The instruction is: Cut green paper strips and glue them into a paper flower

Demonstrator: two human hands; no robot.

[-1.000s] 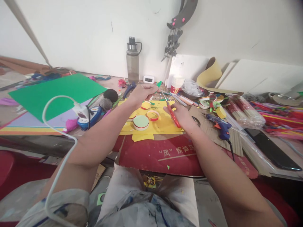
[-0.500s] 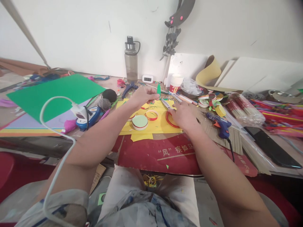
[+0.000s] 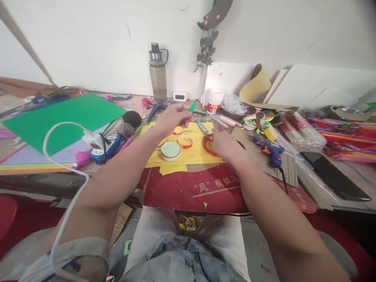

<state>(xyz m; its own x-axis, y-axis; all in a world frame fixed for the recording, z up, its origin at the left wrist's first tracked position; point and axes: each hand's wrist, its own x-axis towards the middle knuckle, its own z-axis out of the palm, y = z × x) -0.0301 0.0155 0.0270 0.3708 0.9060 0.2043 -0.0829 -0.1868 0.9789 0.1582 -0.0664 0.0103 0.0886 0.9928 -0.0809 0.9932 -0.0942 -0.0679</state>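
Observation:
My left hand is raised a little above the table and pinches a small green paper piece between thumb and fingers. My right hand lies low on the yellow paper sheet, its fingers curled at the red handle of the scissors. The scissors rest flat, blades pointing away toward the back. Between my hands sit a round paper disc with a pale green top and a red and yellow paper ring.
A red cardboard sheet covers the near table edge. A blue glue gun, stick bundles and a black phone lie to the right. On the left are a green sheet and a white charger cable. A water bottle stands by the wall.
My right hand has lowered the scissors from the air onto the yellow paper and stays at their handle. My left hand keeps the green piece raised, tilting it slightly.

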